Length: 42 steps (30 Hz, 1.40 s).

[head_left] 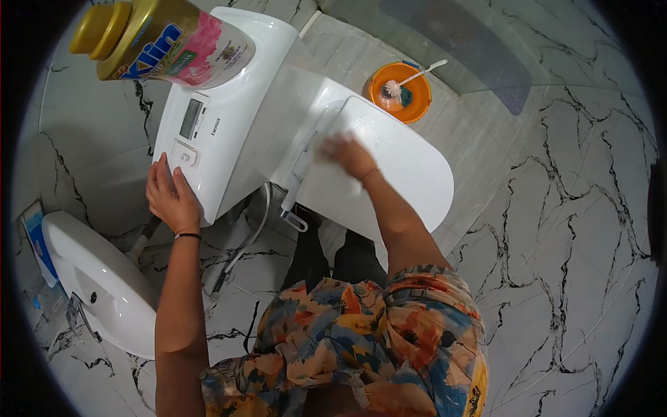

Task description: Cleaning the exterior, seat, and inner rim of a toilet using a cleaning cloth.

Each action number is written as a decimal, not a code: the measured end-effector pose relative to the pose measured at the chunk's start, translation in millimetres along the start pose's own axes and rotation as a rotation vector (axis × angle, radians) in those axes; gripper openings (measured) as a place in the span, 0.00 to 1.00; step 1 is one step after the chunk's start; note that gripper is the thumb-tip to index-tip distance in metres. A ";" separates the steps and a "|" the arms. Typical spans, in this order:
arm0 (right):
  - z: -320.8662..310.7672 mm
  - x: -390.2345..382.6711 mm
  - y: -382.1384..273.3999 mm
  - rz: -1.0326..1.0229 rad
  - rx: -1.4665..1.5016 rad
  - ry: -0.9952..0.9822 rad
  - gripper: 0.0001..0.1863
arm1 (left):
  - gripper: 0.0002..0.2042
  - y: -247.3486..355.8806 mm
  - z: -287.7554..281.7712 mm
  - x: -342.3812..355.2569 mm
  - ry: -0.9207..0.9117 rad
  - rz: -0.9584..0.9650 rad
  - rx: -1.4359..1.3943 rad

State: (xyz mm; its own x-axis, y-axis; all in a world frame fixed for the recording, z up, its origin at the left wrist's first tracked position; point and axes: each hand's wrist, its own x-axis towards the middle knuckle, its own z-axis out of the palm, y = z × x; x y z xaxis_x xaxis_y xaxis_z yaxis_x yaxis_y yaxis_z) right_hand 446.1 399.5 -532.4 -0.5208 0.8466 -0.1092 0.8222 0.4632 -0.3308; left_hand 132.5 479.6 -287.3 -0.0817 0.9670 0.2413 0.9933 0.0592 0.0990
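Nearest me, beside the white basin [97, 278], my left hand [170, 198] lay flat and unclenched against the toilet tank [229, 104]. Farther on, my right hand [347, 156] pressed the closed toilet lid [403, 167], blurred; I couldn't tell its grip. Beyond stood an orange bowl [401, 92].
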 end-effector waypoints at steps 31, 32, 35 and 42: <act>51.5 -179.9 -18.2 1.598 0.234 0.421 0.30 | 0.19 2.8 4.3 1.8 0.038 -0.001 0.023; 66.0 -168.7 -25.4 1.435 0.125 0.542 0.30 | 0.19 11.0 6.8 2.4 0.035 0.004 0.000; 54.5 -86.2 -93.1 0.951 0.380 0.375 0.31 | 0.19 -0.7 5.0 1.2 0.041 0.001 0.012; 49.4 -99.4 -94.6 0.280 0.380 0.203 0.22 | 0.19 2.8 7.6 1.5 0.038 0.013 0.027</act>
State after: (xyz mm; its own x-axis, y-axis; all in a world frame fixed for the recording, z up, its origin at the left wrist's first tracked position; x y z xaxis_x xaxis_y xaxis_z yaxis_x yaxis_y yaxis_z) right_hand 408.8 258.6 -536.6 -0.2060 0.9760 -0.0706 0.7629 0.1150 -0.6362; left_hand 135.8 483.0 -294.1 -0.0708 0.9578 0.2787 0.9962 0.0535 0.0693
